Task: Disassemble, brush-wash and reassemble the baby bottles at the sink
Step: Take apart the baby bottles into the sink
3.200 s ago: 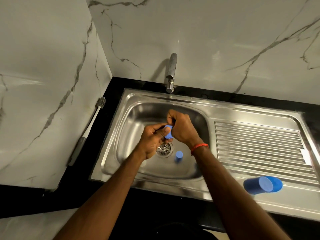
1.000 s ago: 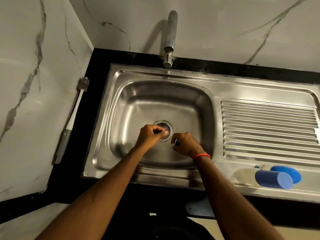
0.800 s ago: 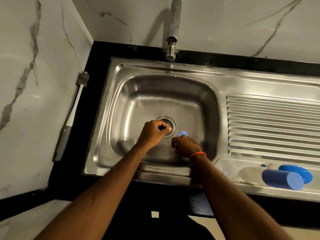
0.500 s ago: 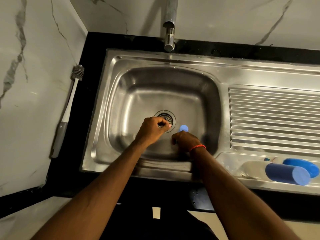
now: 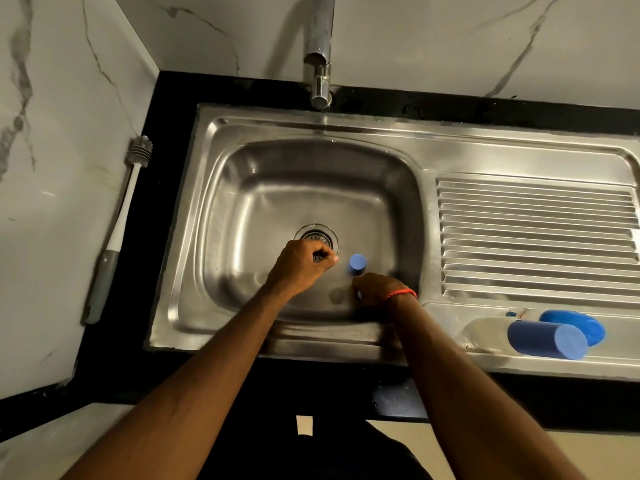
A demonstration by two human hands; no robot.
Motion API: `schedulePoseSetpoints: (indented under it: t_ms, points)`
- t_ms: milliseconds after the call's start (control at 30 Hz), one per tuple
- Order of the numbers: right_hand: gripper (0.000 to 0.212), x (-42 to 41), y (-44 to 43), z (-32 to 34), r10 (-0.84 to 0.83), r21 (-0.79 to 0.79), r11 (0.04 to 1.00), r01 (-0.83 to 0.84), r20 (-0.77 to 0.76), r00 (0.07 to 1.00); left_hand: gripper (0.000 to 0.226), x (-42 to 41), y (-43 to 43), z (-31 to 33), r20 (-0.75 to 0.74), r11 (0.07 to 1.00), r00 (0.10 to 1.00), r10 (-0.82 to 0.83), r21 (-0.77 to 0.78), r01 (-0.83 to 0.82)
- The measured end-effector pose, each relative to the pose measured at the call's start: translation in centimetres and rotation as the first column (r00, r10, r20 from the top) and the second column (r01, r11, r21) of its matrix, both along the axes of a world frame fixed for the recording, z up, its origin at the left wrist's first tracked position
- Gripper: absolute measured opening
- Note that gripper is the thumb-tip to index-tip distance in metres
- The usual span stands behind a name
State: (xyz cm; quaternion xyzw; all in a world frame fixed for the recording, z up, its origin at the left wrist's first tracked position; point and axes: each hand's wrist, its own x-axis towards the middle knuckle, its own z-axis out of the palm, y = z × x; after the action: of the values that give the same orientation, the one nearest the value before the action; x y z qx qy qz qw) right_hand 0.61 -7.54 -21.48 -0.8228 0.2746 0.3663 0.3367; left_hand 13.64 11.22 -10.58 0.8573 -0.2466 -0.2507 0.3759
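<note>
Over the stainless-steel sink basin (image 5: 242, 209), disassembly is judged underway, brushing unstarted — a small blue piece (image 5: 359, 294) is gripped in right-hand fingers (image 5: 364, 284); left-hand fingers (image 5: 320, 252) are curled, contents unclear.

The back wall (image 5: 433, 39) and left wall (image 5: 62, 133), white marble veined grey, met above the far left corner of a black counter (image 5: 173, 98). A steel sink (image 5: 381, 133) sat in it; the chrome tap (image 5: 320, 46) at its far edge threw a shadow on the back wall. Beige floor (image 5: 609, 455) showed below the near edge.
</note>
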Motion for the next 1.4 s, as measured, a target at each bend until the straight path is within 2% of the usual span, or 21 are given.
schedulePoseSetpoints:
  t_ms: [33,67,133,167,200,267,400,567,700,833,967,1067,1167,1400]
  points:
    - [0.029,1.0,0.8,3.1,-0.031,0.02,0.999,0.032,-0.038,0.999,0.013,-0.1,0.0,-0.1,0.016,1.0,1.0,-0.014,0.001,0.014]
    - [0.031,2.0,1.2,4.4,-0.006,-0.024,1.0,0.004,-0.06,0.998,0.013,-0.1,0.1,-0.2,0.038,0.999,0.999,-0.036,0.003,0.036]
    - [0.031,3.3,1.4,6.9,0.156,-0.165,0.973,-0.161,-0.045,0.987,0.013,-0.3,0.2,-0.4,0.089,0.995,0.991,-0.097,0.026,0.095]
    - [0.033,3.2,1.4,7.0,0.207,-0.214,0.955,-0.204,-0.006,0.978,0.013,-0.3,0.2,-0.3,0.108,0.991,0.986,-0.127,0.043,0.123]
    - [0.036,3.3,1.3,7.3,0.231,-0.233,0.943,-0.236,-0.053,0.972,0.014,-0.3,0.3,-0.4,0.123,0.988,0.981,-0.15,0.054,0.144]
    - [0.038,3.2,1.2,7.2,0.26,-0.28,0.924,-0.261,-0.042,0.965,0.014,-0.2,0.3,-0.5,0.149,0.985,0.974,-0.168,0.066,0.16]
    - [0.035,3.0,1.1,7.2,0.292,-0.285,0.914,-0.29,-0.036,0.956,0.014,-0.3,0.4,-0.6,0.17,0.985,0.971,-0.169,0.077,0.158]
    - [0.032,3.1,1.1,7.9,0.224,-0.265,0.94,-0.215,0.003,0.975,0.017,-0.4,0.3,-0.6,0.184,0.98,0.965,-0.187,0.098,0.171]
    - [0.031,3.1,1.1,8.6,0.258,-0.289,0.926,-0.245,0.009,0.966,0.017,-0.4,0.1,-0.3,0.187,0.976,0.96,-0.21,0.101,0.194]
    - [0.041,3.2,1.0,10.4,0.287,-0.351,0.898,-0.265,0.011,0.958,0.02,-0.4,-0.3,0.4,0.208,0.973,0.952,-0.227,0.093,0.212]
    - [0.043,3.4,1.0,13.0,0.312,-0.483,0.841,-0.242,0.07,0.948,0.035,-0.5,-0.9,1.2,0.259,0.966,0.931,-0.256,0.059,0.25]
    - [0.038,3.5,1.2,15.3,0.296,-0.558,0.817,-0.146,0.189,0.936,0.05,-0.9,-1.5,2.4,0.311,0.961,0.912,-0.269,0.028,0.274]
    - [0.036,3.2,1.2,17.5,0.302,-0.62,0.781,-0.072,0.274,0.913,0.062,-1.1,-2.2,3.7,0.298,0.954,0.907,-0.298,0.059,0.294]
    - [0.032,1.7,0.8,21.9,0.289,-0.689,0.722,0.054,0.372,0.882,0.077,-1.4,-4.1,7.5,0.334,0.919,0.859,-0.388,0.071,0.387]
